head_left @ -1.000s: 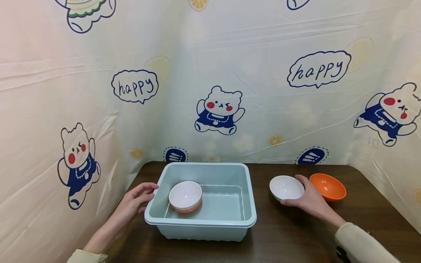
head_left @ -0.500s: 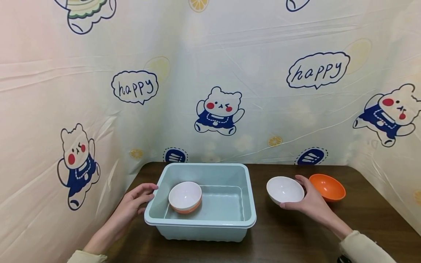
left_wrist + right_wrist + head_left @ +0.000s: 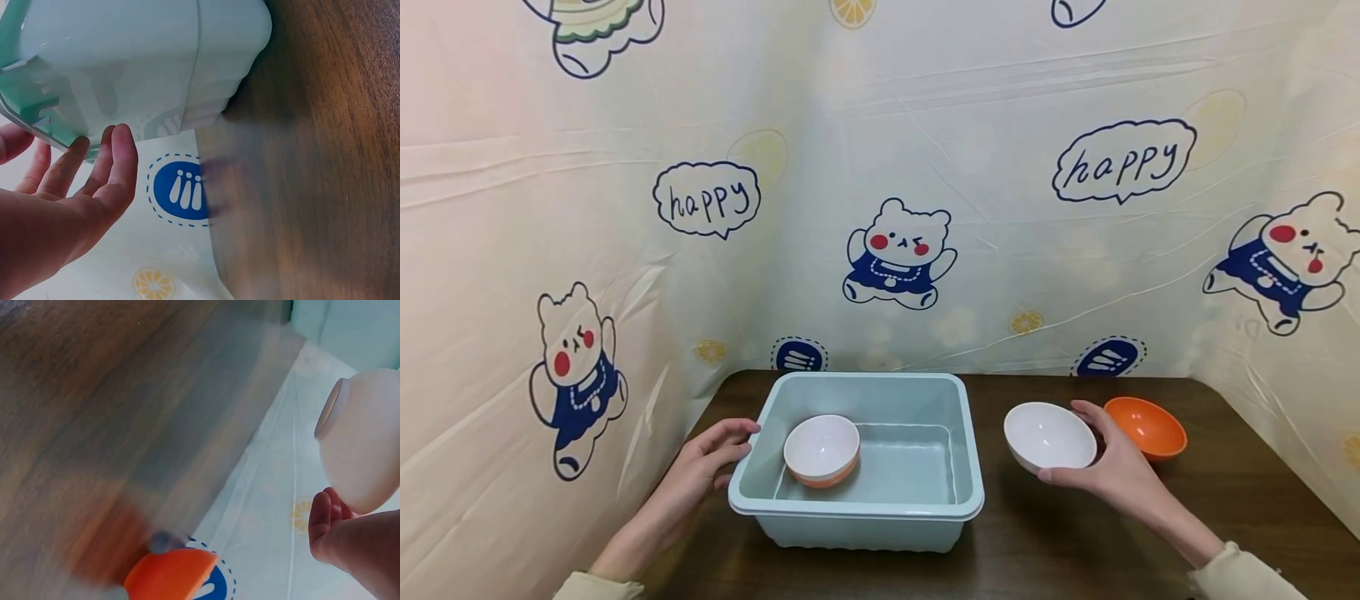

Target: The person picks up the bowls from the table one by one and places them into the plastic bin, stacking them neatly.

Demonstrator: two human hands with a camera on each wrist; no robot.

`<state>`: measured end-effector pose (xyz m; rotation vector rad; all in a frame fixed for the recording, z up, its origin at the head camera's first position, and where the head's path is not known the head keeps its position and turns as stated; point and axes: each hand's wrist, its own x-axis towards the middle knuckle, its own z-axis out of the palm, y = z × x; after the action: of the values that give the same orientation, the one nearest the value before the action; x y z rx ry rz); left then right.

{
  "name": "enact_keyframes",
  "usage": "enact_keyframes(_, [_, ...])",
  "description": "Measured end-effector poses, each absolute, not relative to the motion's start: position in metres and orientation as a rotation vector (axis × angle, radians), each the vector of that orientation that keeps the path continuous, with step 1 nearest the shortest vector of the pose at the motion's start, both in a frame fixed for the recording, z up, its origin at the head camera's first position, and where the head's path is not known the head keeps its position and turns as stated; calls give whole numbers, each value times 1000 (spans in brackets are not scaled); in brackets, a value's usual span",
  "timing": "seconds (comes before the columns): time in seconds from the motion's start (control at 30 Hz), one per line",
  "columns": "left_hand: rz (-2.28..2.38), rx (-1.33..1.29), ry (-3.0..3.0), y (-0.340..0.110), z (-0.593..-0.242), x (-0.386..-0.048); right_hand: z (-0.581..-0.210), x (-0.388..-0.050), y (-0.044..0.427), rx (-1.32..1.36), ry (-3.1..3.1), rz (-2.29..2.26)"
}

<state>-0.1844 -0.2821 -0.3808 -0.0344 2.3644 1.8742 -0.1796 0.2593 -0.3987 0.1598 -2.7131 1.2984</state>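
My right hand (image 3: 1112, 467) grips a white bowl (image 3: 1049, 435) at its right side, thumb at the near edge and fingers at the far side. In the right wrist view that bowl (image 3: 365, 437) is off the table, its foot showing. My left hand (image 3: 703, 462) touches the left side of a pale blue-green basin (image 3: 865, 510). The left wrist view shows loosely bent fingers (image 3: 122, 156) against the basin's outer wall, just below the rim. Inside the basin, at the left, sits another white bowl (image 3: 822, 446) with orange beneath it; whether that is a second bowl I cannot tell.
An orange bowl (image 3: 1146, 427) stands behind my right hand on the dark wooden table (image 3: 1037, 542). Printed curtain sheets (image 3: 895, 167) close off the back and both sides. The basin takes up the left-centre of the table.
My right hand has raised the white bowl and brought it a little left and nearer, away from the orange bowl. My left hand and the basin stay in place.
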Motion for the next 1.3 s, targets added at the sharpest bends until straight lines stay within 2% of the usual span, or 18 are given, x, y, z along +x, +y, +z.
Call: enact_keyframes(1.3, [1932, -15, 2329, -282, -383, -186, -356, -160, 250, 317, -2664, 1388])
